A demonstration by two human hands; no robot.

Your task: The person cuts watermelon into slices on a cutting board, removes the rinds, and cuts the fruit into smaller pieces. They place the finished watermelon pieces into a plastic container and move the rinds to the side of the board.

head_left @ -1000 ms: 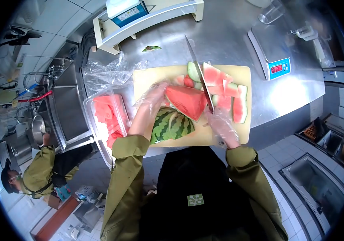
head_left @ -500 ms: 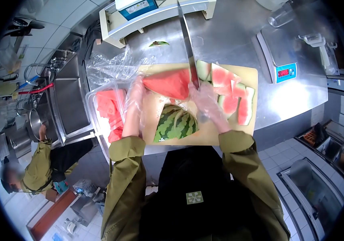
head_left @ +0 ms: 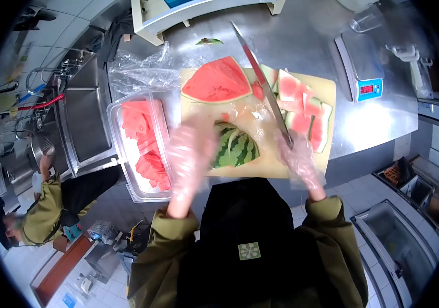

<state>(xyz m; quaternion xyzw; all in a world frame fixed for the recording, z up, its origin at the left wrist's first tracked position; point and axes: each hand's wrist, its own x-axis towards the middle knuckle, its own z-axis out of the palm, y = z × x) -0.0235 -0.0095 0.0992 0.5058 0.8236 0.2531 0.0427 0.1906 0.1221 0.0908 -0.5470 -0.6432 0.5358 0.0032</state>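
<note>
My right hand [head_left: 299,158], in a clear plastic glove, is wrapped round the handle end of a long knife [head_left: 263,77], whose blade points up and to the left. My left hand [head_left: 193,149], also gloved, is blurred by motion beside the striped rind of a watermelon piece [head_left: 236,148]; its fingers cannot be made out. A large red watermelon wedge [head_left: 218,81] lies at the top left of the cutting board [head_left: 199,115]. Several rind pieces with some red flesh [head_left: 294,92] lie on the board's right side.
A clear tub [head_left: 165,120] of red watermelon pieces stands left of the board, below crumpled plastic film [head_left: 145,69]. A scale [head_left: 365,66] is at the right, a sink [head_left: 93,128] at the left. Another person [head_left: 42,220] is at the lower left.
My left hand has left the red wedge and moved down towards the striped piece. The wedge now lies higher on the board. My right hand has moved down and right with the knife, now tilted.
</note>
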